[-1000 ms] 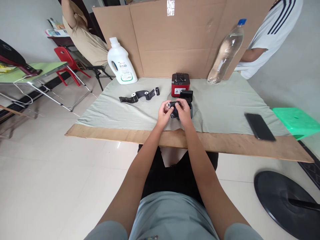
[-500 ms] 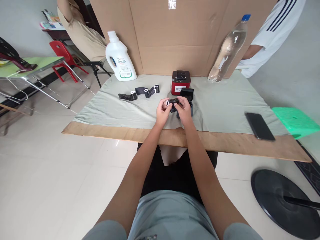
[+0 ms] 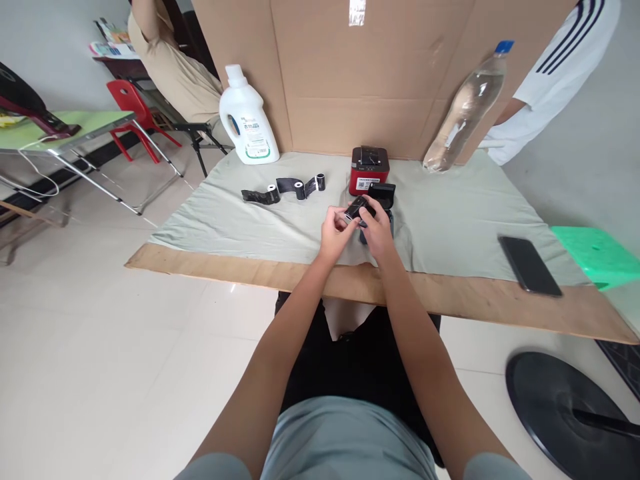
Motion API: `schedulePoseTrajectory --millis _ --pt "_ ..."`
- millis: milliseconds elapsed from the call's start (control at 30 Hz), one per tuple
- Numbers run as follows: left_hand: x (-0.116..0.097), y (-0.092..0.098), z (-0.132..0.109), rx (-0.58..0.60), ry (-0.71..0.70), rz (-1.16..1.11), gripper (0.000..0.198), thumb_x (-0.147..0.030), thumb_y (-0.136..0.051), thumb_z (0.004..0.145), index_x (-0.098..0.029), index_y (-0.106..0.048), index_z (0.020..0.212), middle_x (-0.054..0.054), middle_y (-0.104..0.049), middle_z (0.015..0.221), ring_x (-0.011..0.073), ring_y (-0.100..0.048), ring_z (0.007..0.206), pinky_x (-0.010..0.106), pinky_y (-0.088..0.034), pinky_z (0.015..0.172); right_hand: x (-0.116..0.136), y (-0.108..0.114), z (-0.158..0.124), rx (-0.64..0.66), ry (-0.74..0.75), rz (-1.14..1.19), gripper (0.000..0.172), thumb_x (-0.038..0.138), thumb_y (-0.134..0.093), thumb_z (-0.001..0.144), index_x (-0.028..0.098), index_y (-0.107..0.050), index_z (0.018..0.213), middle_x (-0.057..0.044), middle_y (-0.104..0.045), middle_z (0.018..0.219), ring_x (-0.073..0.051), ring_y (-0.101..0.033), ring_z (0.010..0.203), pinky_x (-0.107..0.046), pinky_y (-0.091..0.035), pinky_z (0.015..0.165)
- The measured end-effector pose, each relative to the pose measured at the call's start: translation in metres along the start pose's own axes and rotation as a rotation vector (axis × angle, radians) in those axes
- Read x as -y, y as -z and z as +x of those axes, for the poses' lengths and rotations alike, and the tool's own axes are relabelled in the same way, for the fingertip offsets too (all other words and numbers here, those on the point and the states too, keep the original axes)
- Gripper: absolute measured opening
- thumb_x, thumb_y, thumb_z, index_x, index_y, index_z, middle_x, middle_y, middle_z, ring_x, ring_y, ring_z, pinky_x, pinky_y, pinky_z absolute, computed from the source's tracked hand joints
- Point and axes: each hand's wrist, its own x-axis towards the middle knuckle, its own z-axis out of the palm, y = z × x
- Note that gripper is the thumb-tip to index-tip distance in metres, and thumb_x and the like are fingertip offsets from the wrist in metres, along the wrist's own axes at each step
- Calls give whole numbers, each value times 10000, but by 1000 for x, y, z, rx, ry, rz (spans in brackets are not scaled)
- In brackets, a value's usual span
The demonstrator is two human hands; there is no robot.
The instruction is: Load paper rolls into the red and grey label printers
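Observation:
Between both hands is a small roll of black paper (image 3: 354,208) with a pale end, tilted above the table. My left hand (image 3: 334,232) is closed on its left end, and my right hand (image 3: 378,225) is closed on its right side. Directly behind and under my right hand stands a small dark device (image 3: 382,193) with its black lid raised; my hand hides most of its body. Behind it sits a red and black box-shaped device (image 3: 369,175) with a white label. Left of my hands lie partly unwound black rolls (image 3: 300,191).
A white jug (image 3: 250,123) and a tilted clear bottle (image 3: 465,110) stand before a cardboard panel (image 3: 360,73). A phone (image 3: 530,265) lies at the right of the cloth-covered table (image 3: 450,227). A green stool (image 3: 595,253) stands beside it. Two people are partly visible behind.
The paper roll has gone from nearly level to slanted, its right end higher. My right hand has shifted its grip along it. The whole view has shifted slightly.

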Motion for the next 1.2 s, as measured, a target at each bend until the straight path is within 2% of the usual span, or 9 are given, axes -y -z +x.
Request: schedulePoseTrajectory --millis 200,300,433,500,600,733,833,1033,1200 --pt "-4 5 0 149 47 498 376 -374 -864 824 -224 -600 1047 -39 -626 774 157 -626 711 282 -477 729 1 2 0 -49 -59 -14 630 629 -756 794 271 -629 1297 -69 -753 1134 -260 -732 1047 -466 -625 941" --pt "-11 9 1 241 -84 592 502 -333 -854 827 -230 -594 1245 60 -691 1159 248 -661 1084 365 -511 962 3 9 -1 -76 -124 -100 638 583 -809 752 248 -671 1277 -64 -754 1093 -260 -733 959 -446 -648 837" --pt "-20 18 3 394 -206 549 792 -291 -774 891 -298 -377 1576 101 -518 1567 296 -470 1441 445 -393 1187 8 16 -3 -54 -122 -187 677 562 -844 726 236 -690 1299 -95 -752 1198 -293 -722 1055 -462 -636 874" --pt "-21 21 4 416 -181 512 801 -276 -747 906 -312 -350 1600 89 -559 1535 291 -501 1412 457 -378 1197 9 17 -3 -34 -109 -164 648 575 -835 738 240 -699 1276 -91 -750 1208 -288 -721 1081 -441 -633 873" --pt "-16 24 7 343 -171 461 813 -274 -787 862 -284 -395 1574 93 -623 1443 293 -553 1346 464 -384 1187 7 17 -2 -32 -135 -76 549 635 -754 797 240 -711 1176 -60 -760 1030 -216 -717 807 -341 -597 611" --pt "-9 26 11 239 -162 435 829 -319 -840 811 -264 -441 1535 96 -652 1368 286 -597 1262 449 -444 1120 3 16 -2 -48 -89 -95 391 557 -733 824 231 -702 1037 15 -675 763 -106 -506 493 -277 -460 455" --pt "-6 27 12 218 -158 429 741 -355 -854 796 -239 -523 1449 88 -669 1289 266 -625 1175 424 -481 1060 3 13 -5 -79 -27 -209 295 475 -682 866 229 -680 1030 15 -674 734 -123 -529 501 -306 -521 526" --pt "-6 25 12 211 -186 403 598 -408 -843 808 -225 -609 1327 64 -665 1147 234 -636 1076 384 -504 1003 8 10 -11 -192 114 -440 236 370 -565 898 206 -657 1041 -102 -769 993 -261 -739 940 -450 -598 911" --pt "-6 25 11 179 -136 339 660 -424 -863 788 -229 -594 1359 87 -679 1237 257 -644 1178 388 -514 1015 10 14 -10 -298 29 -475 269 349 -520 887 201 -649 1071 -129 -774 1017 -266 -736 845 -452 -632 786"
